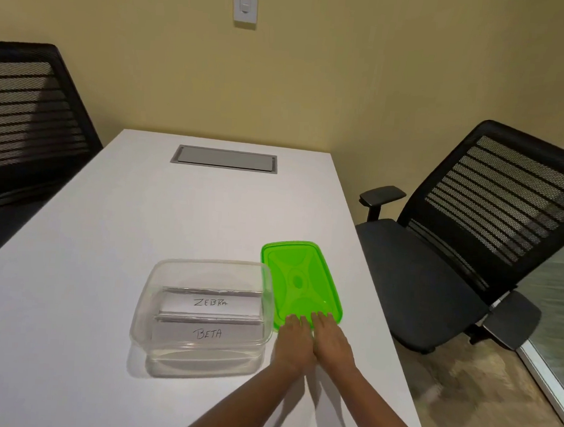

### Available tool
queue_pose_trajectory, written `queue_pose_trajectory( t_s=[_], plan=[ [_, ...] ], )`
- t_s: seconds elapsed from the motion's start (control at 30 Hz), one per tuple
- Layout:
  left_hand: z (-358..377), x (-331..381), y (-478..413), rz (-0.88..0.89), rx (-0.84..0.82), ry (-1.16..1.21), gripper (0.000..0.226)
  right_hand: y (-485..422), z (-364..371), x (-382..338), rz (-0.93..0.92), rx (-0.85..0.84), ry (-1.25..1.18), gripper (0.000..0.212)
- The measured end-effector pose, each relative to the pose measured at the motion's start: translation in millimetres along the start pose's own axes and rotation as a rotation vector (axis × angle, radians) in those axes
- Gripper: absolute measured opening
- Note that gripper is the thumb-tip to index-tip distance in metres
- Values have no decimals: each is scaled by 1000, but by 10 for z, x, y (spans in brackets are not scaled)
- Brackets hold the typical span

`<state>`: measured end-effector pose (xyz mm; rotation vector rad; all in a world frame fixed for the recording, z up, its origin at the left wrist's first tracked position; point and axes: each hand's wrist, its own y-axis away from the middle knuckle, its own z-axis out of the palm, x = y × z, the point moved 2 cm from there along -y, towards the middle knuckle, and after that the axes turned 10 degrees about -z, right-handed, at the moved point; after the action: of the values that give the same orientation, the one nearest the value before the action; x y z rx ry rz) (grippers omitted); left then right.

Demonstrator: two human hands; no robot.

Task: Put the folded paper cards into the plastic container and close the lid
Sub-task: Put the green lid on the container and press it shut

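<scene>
A clear plastic container [202,310] stands on the white table [115,223] in front of me. Two folded white paper cards stand inside it: "ZEBRA" [210,303] behind and "BETA" [207,334] in front. The green lid [298,280] lies flat on the table, touching the container's right side. My left hand [294,344] and my right hand [330,343] are side by side, palms down. Their outstretched fingertips rest on the lid's near edge. The thumbs are hidden.
A grey cable hatch [224,158] is set into the far end of the table. A black mesh office chair [463,244] stands close to the table's right edge, and another chair [25,118] at the far left. The wall is just behind the table.
</scene>
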<state>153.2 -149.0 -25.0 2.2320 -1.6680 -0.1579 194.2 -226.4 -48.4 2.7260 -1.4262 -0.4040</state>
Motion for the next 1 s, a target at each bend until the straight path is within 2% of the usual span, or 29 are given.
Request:
queue_pose_trajectory(
  t_s=[0.1,0.13,0.3,0.4,0.53,0.63,0.7,0.9,1.0],
  plan=[
    [90,-48,-107,-53,-56,14,60,-64,-21,33,-72,90,-25,41],
    [120,-63,-124,-69,-68,35,59,-63,-40,19,-100,74,28,37],
    [185,-117,-165,-79,-88,114,44,-102,-49,68,-114,89,155,47],
    [164,-126,-159,-64,-86,139,44,-91,-43,80,-144,61,248,48],
    [96,-104,-95,-69,-45,197,51,-21,-87,150,-127,41,227,45],
    [-17,-83,-28,-24,24,284,57,28,-246,205,-128,9,192,18],
    [-102,-74,24,18,80,341,59,12,-344,229,-93,7,190,27],
    [-479,-98,226,152,282,532,60,16,-797,142,16,282,-2,21],
    [-650,-194,304,153,367,581,60,84,-1041,38,32,433,-142,17]
  ],
)
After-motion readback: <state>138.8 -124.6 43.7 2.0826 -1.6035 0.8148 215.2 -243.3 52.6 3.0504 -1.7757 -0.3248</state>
